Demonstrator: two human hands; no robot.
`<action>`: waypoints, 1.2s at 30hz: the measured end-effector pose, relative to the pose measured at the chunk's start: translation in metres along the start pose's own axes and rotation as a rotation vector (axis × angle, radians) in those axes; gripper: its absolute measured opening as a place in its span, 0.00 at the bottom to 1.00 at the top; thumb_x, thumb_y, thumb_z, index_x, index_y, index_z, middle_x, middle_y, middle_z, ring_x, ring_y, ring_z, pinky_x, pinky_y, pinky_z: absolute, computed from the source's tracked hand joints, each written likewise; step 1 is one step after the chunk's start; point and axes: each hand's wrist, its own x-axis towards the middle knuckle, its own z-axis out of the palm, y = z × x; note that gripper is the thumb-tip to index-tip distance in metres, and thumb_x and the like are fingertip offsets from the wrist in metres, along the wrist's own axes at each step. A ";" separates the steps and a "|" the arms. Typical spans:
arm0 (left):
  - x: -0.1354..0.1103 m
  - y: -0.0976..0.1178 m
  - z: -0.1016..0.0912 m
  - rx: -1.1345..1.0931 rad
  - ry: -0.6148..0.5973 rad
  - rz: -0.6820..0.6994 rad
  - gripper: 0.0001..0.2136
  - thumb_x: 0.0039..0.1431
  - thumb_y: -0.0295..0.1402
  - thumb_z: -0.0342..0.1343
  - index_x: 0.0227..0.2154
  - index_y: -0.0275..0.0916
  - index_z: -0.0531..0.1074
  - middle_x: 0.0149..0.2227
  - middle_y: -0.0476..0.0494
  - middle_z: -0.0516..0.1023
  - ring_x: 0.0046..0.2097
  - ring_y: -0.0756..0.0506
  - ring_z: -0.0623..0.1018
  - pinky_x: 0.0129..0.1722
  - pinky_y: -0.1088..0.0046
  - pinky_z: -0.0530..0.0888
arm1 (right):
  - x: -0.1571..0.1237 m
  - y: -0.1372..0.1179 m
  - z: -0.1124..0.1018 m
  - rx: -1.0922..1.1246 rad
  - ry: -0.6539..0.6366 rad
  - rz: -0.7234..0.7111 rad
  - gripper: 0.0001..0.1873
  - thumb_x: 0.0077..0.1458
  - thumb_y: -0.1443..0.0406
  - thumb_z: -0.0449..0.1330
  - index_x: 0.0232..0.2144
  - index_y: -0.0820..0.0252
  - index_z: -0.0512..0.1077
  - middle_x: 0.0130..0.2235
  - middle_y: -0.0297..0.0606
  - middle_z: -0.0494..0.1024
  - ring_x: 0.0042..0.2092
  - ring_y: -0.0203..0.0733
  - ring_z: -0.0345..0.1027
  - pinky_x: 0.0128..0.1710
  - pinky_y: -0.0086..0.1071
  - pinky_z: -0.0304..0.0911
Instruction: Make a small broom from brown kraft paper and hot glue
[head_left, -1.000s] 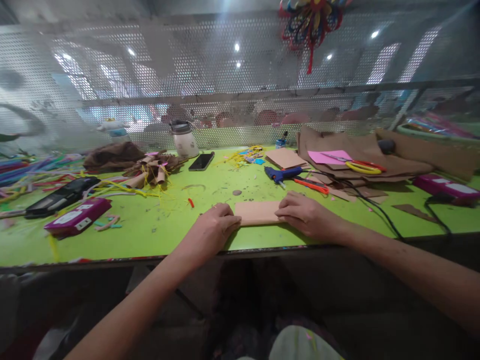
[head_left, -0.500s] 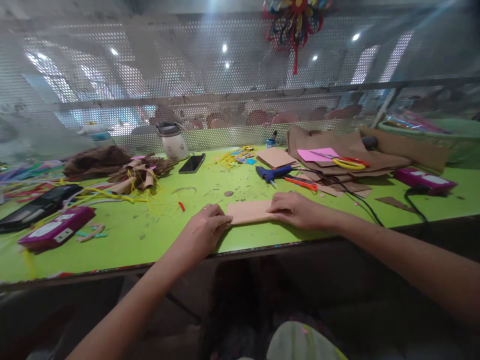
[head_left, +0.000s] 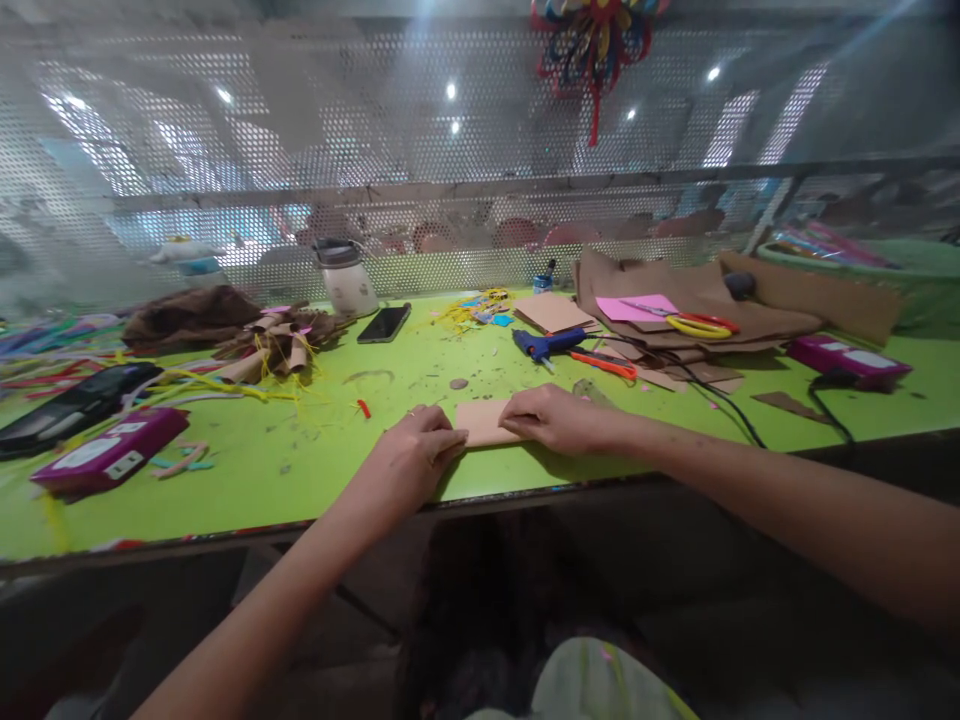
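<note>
A folded strip of brown paper (head_left: pixel 482 421) lies near the front edge of the green table, between my two hands. My left hand (head_left: pixel 421 447) pinches its left end, thumb and fingers pressed together. Toward the strip's right side, my right hand (head_left: pixel 551 420) has its fingers closed on the paper and covers that end. Behind my right hand lie a blue glue gun (head_left: pixel 550 345) and an orange-handled cutter (head_left: pixel 604 365). A small round brown piece (head_left: pixel 459 384) sits just beyond the strip.
Brown paper sheets (head_left: pixel 675 290) with a pink paper and yellow-red scissors (head_left: pixel 701 326) lie at the back right. A phone (head_left: pixel 384 324), a white jar (head_left: pixel 346 285) and rolled paper tubes (head_left: pixel 289 350) stand left. Purple power strips (head_left: pixel 112 450) flank the table. A perforated screen rises behind.
My right hand has slid left along the paper strip, covering more of its right side. My left hand stays at the left end.
</note>
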 end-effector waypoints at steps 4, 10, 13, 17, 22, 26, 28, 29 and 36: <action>0.000 -0.001 0.001 0.001 0.011 0.010 0.12 0.63 0.31 0.50 0.34 0.35 0.80 0.28 0.42 0.72 0.30 0.49 0.70 0.27 0.75 0.65 | 0.002 0.002 -0.001 0.050 -0.018 0.024 0.13 0.59 0.67 0.53 0.29 0.65 0.75 0.29 0.39 0.75 0.30 0.36 0.62 0.30 0.29 0.53; 0.000 0.000 0.000 0.002 0.014 0.012 0.12 0.63 0.31 0.50 0.33 0.36 0.79 0.29 0.42 0.72 0.29 0.49 0.69 0.27 0.75 0.65 | -0.012 -0.001 0.010 -0.120 0.222 -0.103 0.14 0.60 0.67 0.53 0.26 0.65 0.74 0.31 0.43 0.70 0.35 0.41 0.61 0.35 0.32 0.56; -0.001 0.000 0.001 0.015 0.012 0.011 0.12 0.63 0.32 0.50 0.33 0.36 0.79 0.28 0.42 0.72 0.29 0.49 0.69 0.27 0.75 0.65 | -0.018 0.001 0.013 -0.102 0.260 -0.176 0.13 0.61 0.66 0.53 0.31 0.66 0.75 0.31 0.42 0.69 0.35 0.40 0.62 0.34 0.32 0.57; -0.001 -0.001 0.001 0.012 -0.007 0.003 0.12 0.63 0.31 0.50 0.34 0.36 0.79 0.29 0.42 0.72 0.30 0.49 0.69 0.28 0.75 0.65 | -0.018 0.001 0.008 -0.088 0.159 -0.203 0.11 0.59 0.64 0.57 0.36 0.66 0.76 0.34 0.43 0.71 0.37 0.41 0.64 0.36 0.33 0.60; 0.000 0.000 0.001 0.030 -0.008 -0.004 0.11 0.63 0.30 0.51 0.34 0.36 0.79 0.29 0.42 0.73 0.30 0.49 0.70 0.28 0.75 0.65 | -0.017 -0.003 0.002 -0.123 0.085 -0.170 0.13 0.62 0.65 0.53 0.35 0.66 0.77 0.34 0.43 0.70 0.37 0.41 0.63 0.36 0.33 0.59; 0.001 0.002 -0.001 0.020 -0.032 -0.025 0.11 0.62 0.31 0.51 0.35 0.35 0.80 0.30 0.41 0.73 0.31 0.48 0.71 0.29 0.74 0.66 | -0.019 -0.002 0.006 -0.096 0.122 -0.159 0.14 0.62 0.64 0.53 0.35 0.65 0.77 0.33 0.43 0.70 0.37 0.41 0.63 0.36 0.33 0.59; 0.003 0.001 -0.002 0.016 -0.051 -0.041 0.11 0.62 0.30 0.52 0.36 0.35 0.80 0.31 0.41 0.74 0.31 0.48 0.71 0.30 0.73 0.66 | -0.019 0.000 0.009 -0.074 0.153 -0.155 0.14 0.62 0.63 0.54 0.35 0.65 0.78 0.33 0.43 0.70 0.37 0.41 0.63 0.36 0.33 0.59; 0.003 0.001 -0.003 0.010 -0.060 -0.043 0.11 0.62 0.30 0.52 0.36 0.35 0.80 0.31 0.41 0.74 0.31 0.48 0.71 0.30 0.73 0.66 | -0.018 0.001 0.009 -0.065 0.163 -0.154 0.14 0.61 0.63 0.54 0.35 0.65 0.78 0.33 0.43 0.70 0.37 0.41 0.63 0.36 0.33 0.60; 0.008 -0.004 -0.008 -0.049 -0.126 -0.047 0.09 0.60 0.29 0.54 0.37 0.37 0.80 0.31 0.42 0.76 0.33 0.48 0.73 0.31 0.75 0.68 | -0.022 0.009 0.003 -0.075 0.153 -0.187 0.12 0.60 0.66 0.55 0.41 0.66 0.76 0.36 0.45 0.73 0.37 0.41 0.66 0.37 0.33 0.62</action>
